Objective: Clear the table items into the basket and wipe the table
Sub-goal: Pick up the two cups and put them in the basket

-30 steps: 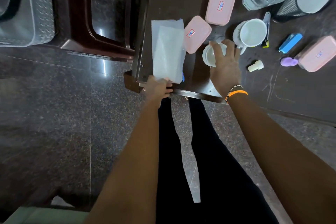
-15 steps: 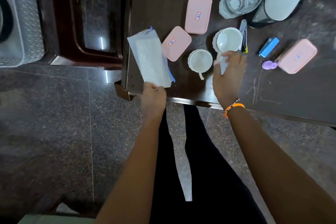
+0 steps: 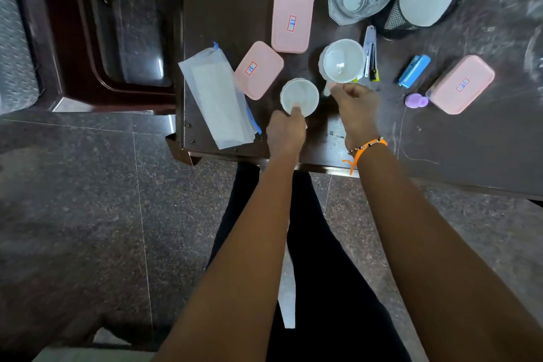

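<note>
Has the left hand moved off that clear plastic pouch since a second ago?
Yes. The left hand has let go of the plastic pouch, which lies near the table corner, and shifted right to grip the near white cup.

A: Table (image 3: 440, 141) is showing dark brown with pale chalky smears. Three boxes are reading pink: (image 3: 291, 20), (image 3: 258, 69), (image 3: 462, 84), each wearing a white label with a red border.

B: Both cups (image 3: 343, 60), (image 3: 299, 95) are coming up white. Stapler (image 3: 414, 70) is showing bright blue, small bottle (image 3: 415, 100) lilac.

A: Cloth packet (image 3: 216, 97) is looking translucent white with a blue edge. Wrist band (image 3: 368, 145) is showing orange plus beads. Floor (image 3: 88, 214) is reading speckled dark granite.
</note>
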The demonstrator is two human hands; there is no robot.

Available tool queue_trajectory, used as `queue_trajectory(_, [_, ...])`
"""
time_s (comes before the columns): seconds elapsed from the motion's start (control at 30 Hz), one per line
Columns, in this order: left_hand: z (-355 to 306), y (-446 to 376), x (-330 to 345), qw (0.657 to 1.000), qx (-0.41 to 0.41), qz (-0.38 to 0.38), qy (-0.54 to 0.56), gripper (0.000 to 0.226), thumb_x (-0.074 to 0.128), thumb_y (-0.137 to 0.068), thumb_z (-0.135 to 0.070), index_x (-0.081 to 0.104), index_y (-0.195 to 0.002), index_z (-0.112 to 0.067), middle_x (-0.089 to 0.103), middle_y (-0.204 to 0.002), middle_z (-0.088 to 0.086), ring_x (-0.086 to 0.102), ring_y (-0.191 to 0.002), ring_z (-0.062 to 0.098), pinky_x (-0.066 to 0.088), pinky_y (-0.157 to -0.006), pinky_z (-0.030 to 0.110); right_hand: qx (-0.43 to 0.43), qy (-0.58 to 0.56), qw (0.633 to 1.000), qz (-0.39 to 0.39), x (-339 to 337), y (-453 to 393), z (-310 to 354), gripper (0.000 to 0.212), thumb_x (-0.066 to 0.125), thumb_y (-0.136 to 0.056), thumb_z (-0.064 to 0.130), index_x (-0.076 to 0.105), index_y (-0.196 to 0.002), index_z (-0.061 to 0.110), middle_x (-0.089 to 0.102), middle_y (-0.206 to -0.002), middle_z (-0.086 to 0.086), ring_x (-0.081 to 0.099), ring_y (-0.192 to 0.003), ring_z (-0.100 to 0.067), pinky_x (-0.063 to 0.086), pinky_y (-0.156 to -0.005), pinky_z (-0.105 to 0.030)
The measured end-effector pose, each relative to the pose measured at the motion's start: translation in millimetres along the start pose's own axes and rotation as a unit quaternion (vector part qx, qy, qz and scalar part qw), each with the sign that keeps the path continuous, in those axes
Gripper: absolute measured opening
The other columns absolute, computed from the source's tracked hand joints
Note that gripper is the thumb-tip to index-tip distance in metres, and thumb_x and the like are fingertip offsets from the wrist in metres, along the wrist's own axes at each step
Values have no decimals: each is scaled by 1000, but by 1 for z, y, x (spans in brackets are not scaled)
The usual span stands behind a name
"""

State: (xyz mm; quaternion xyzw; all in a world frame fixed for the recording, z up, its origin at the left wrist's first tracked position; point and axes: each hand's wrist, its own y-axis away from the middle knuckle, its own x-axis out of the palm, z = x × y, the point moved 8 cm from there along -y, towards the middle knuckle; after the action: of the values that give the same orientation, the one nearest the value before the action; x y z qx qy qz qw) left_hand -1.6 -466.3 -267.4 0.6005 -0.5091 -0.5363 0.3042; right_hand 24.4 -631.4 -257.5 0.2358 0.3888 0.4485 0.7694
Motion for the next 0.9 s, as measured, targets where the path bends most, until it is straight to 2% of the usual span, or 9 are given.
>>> queue_trajectory(0.03, [-4,-4,-3,1000,18,-5,-25,45,45,-93,-38,46,-126,-7,55,-127,12,54,-110,28,49,-97,46,-16,10,1000,2,1,0,2,15,69,-79,20,68,-73,6,56,-64,-1,48,-64,-8,43,-69,-21])
queue_trajectory(0.13, [-15,-10,-8,992,71,-12,-105,37,45,-95,-32,55,-120,-6,63,-117,11,61,-103,23,53,-90,37,-45,45,998,-6,2,1,6,21,69,-80,19,73,-87,0,68,-82,-15,56,-82,-17,48,-83,-32])
queue_trajectory(0.33, [-28,-1,-12,974,157,-3,-163,31,46,-93,-30,61,-96,-3,65,-95,11,62,-88,20,46,-69,25,-64,80,995,-16,-1,2,12,22,63,-84,15,68,-85,-6,57,-80,-10,48,-81,-17,42,-81,-30])
queue_trajectory(0.43, [-32,10,-21,966,195,0,-173,27,45,-91,-27,52,-72,-8,54,-70,2,53,-74,18,36,-55,25,-81,123,988,-43,-7,8,15,15,59,-86,15,66,-84,2,56,-87,-11,49,-82,-22,41,-81,-30])
queue_trajectory(0.53, [-37,25,-41,958,225,-12,-180,37,44,-90,-23,35,-55,-15,38,-57,-2,42,-67,21,28,-57,31,-114,178,975,-72,-8,29,22,18,58,-87,13,65,-88,-4,62,-99,-23,57,-91,-32,41,-86,-31])
queue_trajectory(0.6, [-38,34,-64,957,236,-26,-169,38,44,-90,-21,34,-54,-13,37,-56,-1,41,-66,23,27,-59,32,-148,196,966,-76,-2,53,31,17,56,-87,11,65,-88,-4,60,-101,-27,58,-91,-36,39,-85,-32])
queue_trajectory(0.67, [-38,43,-84,958,243,-28,-153,35,43,-90,-20,41,-59,-6,45,-58,4,45,-67,28,32,-59,34,-182,188,962,-72,3,74,43,14,56,-86,8,64,-89,-4,57,-102,-27,60,-86,-40,43,-85,-35])
queue_trajectory(0.77, [-35,56,-132,955,261,-54,-132,34,42,-92,-20,41,-60,-8,47,-62,8,46,-67,30,35,-61,35,-232,181,955,-42,23,106,66,13,57,-86,6,64,-89,-5,55,-102,-23,62,-82,-39,46,-82,-33])
queue_trajectory(0.9, [-32,67,-215,948,272,-122,-111,30,43,-92,-21,46,-65,-8,55,-67,11,51,-68,28,36,-63,35,-307,180,934,27,73,152,109,13,57,-88,7,63,-84,-3,47,-91,-6,58,-77,-29,37,-67,-13])
